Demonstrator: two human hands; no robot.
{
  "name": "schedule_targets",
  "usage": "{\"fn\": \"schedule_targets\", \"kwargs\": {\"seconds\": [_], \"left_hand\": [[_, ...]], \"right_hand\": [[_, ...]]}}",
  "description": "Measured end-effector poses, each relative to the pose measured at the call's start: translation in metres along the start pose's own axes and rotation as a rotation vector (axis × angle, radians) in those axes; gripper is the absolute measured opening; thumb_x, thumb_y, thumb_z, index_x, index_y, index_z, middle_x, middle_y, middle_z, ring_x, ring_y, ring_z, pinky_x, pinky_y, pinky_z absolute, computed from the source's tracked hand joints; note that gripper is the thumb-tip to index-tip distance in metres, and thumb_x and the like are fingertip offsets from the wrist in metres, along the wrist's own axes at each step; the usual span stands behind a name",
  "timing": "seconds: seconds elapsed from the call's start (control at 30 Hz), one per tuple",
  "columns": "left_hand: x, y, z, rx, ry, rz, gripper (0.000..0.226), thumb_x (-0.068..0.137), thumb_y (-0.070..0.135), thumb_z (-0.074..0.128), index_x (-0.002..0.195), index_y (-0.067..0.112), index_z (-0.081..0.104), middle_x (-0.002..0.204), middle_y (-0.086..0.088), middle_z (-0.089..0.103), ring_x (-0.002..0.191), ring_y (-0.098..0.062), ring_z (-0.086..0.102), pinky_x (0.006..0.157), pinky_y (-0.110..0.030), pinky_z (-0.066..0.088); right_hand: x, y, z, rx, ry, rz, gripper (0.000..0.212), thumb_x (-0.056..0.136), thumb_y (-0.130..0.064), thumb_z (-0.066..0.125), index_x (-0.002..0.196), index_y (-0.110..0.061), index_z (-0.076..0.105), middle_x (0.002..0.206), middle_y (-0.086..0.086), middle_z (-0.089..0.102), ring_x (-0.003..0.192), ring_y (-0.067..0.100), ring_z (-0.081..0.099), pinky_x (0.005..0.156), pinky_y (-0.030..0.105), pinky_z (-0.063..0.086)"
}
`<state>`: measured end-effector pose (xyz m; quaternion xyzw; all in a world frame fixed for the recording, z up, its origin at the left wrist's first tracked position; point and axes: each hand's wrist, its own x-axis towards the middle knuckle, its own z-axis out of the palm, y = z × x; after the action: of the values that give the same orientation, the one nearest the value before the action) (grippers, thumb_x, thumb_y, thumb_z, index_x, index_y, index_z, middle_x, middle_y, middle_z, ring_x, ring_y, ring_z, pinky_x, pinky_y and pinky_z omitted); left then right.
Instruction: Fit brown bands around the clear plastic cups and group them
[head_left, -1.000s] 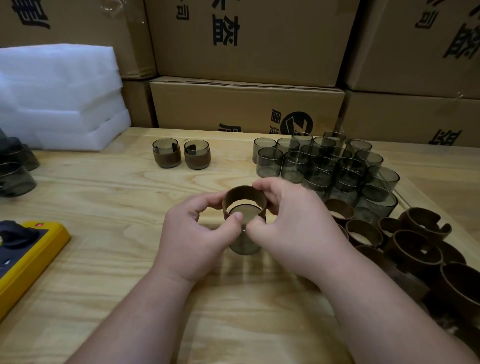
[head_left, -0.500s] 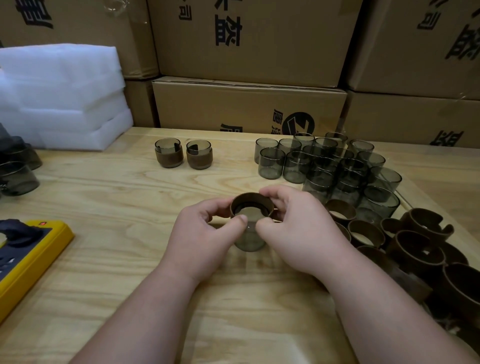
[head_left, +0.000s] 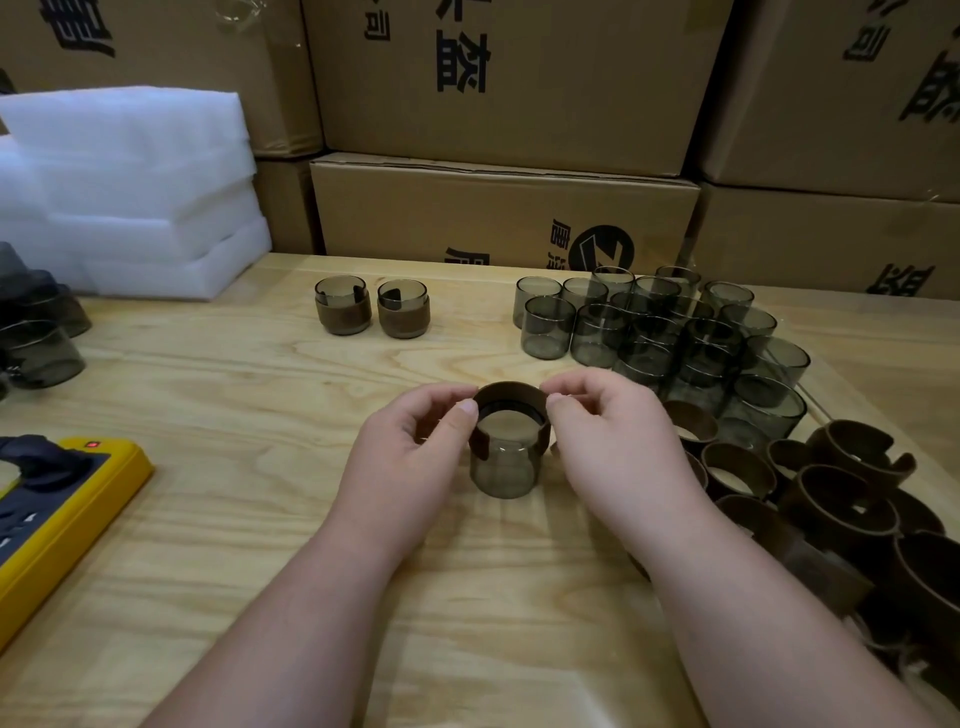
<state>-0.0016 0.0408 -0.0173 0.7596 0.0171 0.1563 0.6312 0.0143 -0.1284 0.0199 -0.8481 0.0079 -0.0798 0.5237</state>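
Observation:
A smoky clear plastic cup (head_left: 503, 470) stands on the wooden table (head_left: 260, 415) at the centre. A brown band (head_left: 511, 397) sits around its upper rim, only partway down. My left hand (head_left: 410, 462) pinches the band's left side with thumb and fingers. My right hand (head_left: 618, 447) pinches its right side. Two banded cups (head_left: 343, 306) (head_left: 403, 310) stand side by side further back. Several bare cups (head_left: 665, 332) cluster at the back right. Several loose brown bands (head_left: 841, 493) lie in a heap on the right.
A yellow device (head_left: 62, 514) lies at the left edge. More dark cups (head_left: 41, 338) sit at the far left. White foam sheets (head_left: 124, 192) are stacked at the back left. Cardboard boxes (head_left: 498, 208) wall off the back of the table.
Both hands moved apart to the band's left and right sides, uncovering the front of the cup. The band sits slightly lower over the cup's rim.

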Motion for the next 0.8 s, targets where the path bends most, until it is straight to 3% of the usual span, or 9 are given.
{"fn": "schedule_targets", "kwargs": {"seconds": [0.1,0.2,0.27,0.37,0.5,0.67,0.8], "left_hand": [[0.002,0.001,-0.002,-0.019,-0.011,-0.042,0.018,0.101,0.024,0.063,0.104,0.038,0.075,0.1,0.024,0.076,0.093,0.005,0.07,0.079,-0.017,0.05],[0.005,0.001,-0.004,-0.109,-0.023,-0.127,0.023,0.102,0.019,0.061,0.111,0.036,0.073,0.109,0.014,0.077,0.103,-0.003,0.071,0.091,-0.025,0.056],[0.008,0.002,-0.004,-0.233,-0.03,-0.214,0.028,0.102,0.011,0.057,0.115,0.03,0.073,0.116,-0.001,0.076,0.111,-0.017,0.072,0.104,-0.037,0.054],[0.01,0.003,-0.005,-0.345,-0.083,-0.291,0.035,0.103,0.006,0.047,0.119,0.023,0.073,0.116,-0.005,0.077,0.114,-0.018,0.072,0.109,-0.04,0.05],[0.011,0.002,-0.005,-0.389,-0.115,-0.302,0.042,0.101,0.004,0.038,0.117,0.019,0.074,0.112,-0.006,0.079,0.113,-0.018,0.072,0.107,-0.04,0.049],[0.011,0.005,-0.005,-0.43,-0.116,-0.316,0.043,0.099,0.001,0.037,0.122,0.015,0.071,0.111,-0.012,0.078,0.115,-0.023,0.071,0.105,-0.038,0.051],[0.012,0.008,-0.002,-0.552,-0.109,-0.359,0.044,0.096,-0.004,0.039,0.129,0.012,0.064,0.113,-0.016,0.073,0.113,-0.028,0.072,0.091,-0.031,0.058]], "right_hand": [[-0.002,-0.001,0.007,0.163,-0.022,0.125,0.017,0.096,-0.025,0.059,0.089,-0.036,0.07,0.073,-0.014,0.071,0.067,0.011,0.07,0.062,0.037,0.059],[-0.005,-0.002,0.014,0.364,-0.034,0.28,0.016,0.098,-0.026,0.06,0.09,-0.034,0.072,0.073,-0.009,0.073,0.055,0.01,0.068,0.043,0.027,0.048],[-0.007,-0.001,0.018,0.406,-0.034,0.313,0.013,0.097,-0.029,0.061,0.092,-0.034,0.072,0.084,-0.009,0.073,0.056,0.01,0.069,0.042,0.023,0.044],[-0.01,0.001,0.023,0.43,-0.023,0.283,0.01,0.096,-0.032,0.062,0.094,-0.034,0.072,0.085,-0.012,0.074,0.059,0.011,0.071,0.042,0.023,0.044],[-0.014,0.002,0.026,0.468,-0.031,0.259,0.01,0.096,-0.033,0.063,0.094,-0.033,0.073,0.081,-0.02,0.074,0.058,0.01,0.07,0.042,0.024,0.044],[-0.019,0.003,0.028,0.486,-0.017,0.232,0.014,0.095,-0.032,0.063,0.088,-0.034,0.074,0.082,-0.01,0.075,0.057,0.013,0.069,0.041,0.027,0.045],[-0.017,0.003,0.027,0.476,-0.013,0.229,0.017,0.096,-0.027,0.059,0.092,-0.032,0.075,0.081,-0.005,0.075,0.052,0.012,0.065,0.041,0.025,0.045]]}}
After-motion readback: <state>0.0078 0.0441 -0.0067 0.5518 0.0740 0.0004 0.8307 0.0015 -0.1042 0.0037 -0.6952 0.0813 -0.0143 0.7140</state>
